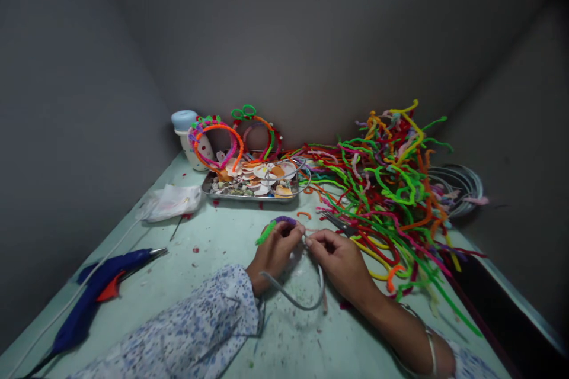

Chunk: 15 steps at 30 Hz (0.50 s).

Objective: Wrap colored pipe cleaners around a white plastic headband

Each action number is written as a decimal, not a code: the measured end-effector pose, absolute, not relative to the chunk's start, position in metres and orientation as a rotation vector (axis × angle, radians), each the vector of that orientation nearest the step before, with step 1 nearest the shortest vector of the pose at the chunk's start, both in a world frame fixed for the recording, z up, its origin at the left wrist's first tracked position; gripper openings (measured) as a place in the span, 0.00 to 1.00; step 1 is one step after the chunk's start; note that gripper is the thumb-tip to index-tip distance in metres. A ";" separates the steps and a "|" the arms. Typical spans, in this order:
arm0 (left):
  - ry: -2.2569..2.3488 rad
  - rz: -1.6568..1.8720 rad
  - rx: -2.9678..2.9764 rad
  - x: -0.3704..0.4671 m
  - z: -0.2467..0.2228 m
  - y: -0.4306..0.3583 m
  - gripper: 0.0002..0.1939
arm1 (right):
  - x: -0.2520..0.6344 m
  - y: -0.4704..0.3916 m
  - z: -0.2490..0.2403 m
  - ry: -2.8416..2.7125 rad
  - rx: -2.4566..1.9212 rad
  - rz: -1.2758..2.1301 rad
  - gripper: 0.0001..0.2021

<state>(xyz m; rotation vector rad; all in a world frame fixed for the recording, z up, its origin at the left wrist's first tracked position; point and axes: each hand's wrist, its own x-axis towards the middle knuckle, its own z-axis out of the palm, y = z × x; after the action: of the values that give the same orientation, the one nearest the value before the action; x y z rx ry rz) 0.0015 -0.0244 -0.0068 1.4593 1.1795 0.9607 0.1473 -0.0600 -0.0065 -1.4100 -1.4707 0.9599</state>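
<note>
My left hand [276,251] is closed around a headband [306,308], whose bare grey band curves in an open loop below my fingers. Purple fuzzy pipe cleaner [284,220] and a green stretch [265,233] cover its upper part, just beyond my left knuckles. With thumb and forefinger together, my right hand [340,260] pinches a thin pale pink pipe cleaner against the band, close to my left fingertips. The fingers partly hide the exact spot where strand and band meet. A pale pink strand end [325,302] hangs below my right hand.
A large tangle of coloured pipe cleaners [400,183] spreads over the right, with scissors [340,224] at its edge. At the back, covered headbands [219,128] lean over a metal tray [249,197] of shells, beside a white bottle [193,151]. A blue glue gun [102,290] lies left.
</note>
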 end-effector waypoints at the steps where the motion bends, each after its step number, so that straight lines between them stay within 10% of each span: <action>1: 1.188 0.971 1.458 0.002 -0.007 -0.024 0.14 | 0.147 -0.060 -0.006 -1.469 -1.409 0.962 0.09; 15: 1.164 0.949 1.401 0.003 -0.011 -0.022 0.14 | 0.149 -0.058 -0.008 -1.467 -1.444 0.914 0.10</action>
<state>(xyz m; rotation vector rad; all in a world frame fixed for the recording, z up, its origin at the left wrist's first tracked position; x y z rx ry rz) 0.0035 -0.0220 -0.0108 1.4013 1.1644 0.9488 0.1490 -0.0579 -0.0084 -1.4437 -1.4675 0.9142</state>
